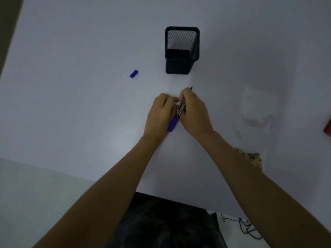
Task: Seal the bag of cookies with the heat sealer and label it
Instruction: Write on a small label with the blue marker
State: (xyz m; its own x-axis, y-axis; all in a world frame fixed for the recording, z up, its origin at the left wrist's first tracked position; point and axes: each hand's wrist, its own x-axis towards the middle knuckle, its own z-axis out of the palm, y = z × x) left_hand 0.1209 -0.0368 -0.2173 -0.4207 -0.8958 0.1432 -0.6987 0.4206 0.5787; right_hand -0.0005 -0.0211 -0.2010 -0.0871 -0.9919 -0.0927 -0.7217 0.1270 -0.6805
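From the head camera I look down on a pale desk (71,113). My two hands meet at its centre. The right hand (195,113) has its fingers curled around a blue marker (180,110), tip pointing away from me and uncapped, blue rear end toward me. The left hand (161,113) sits just beside it, fingers curled down onto something small and white between the hands; I cannot tell what it is. The marker's blue cap (134,73) lies apart to the left. A black mesh pen holder (181,51) stands upright beyond the hands. A clear bag (256,115) lies to the right, with cookies (254,158) showing near my right forearm.
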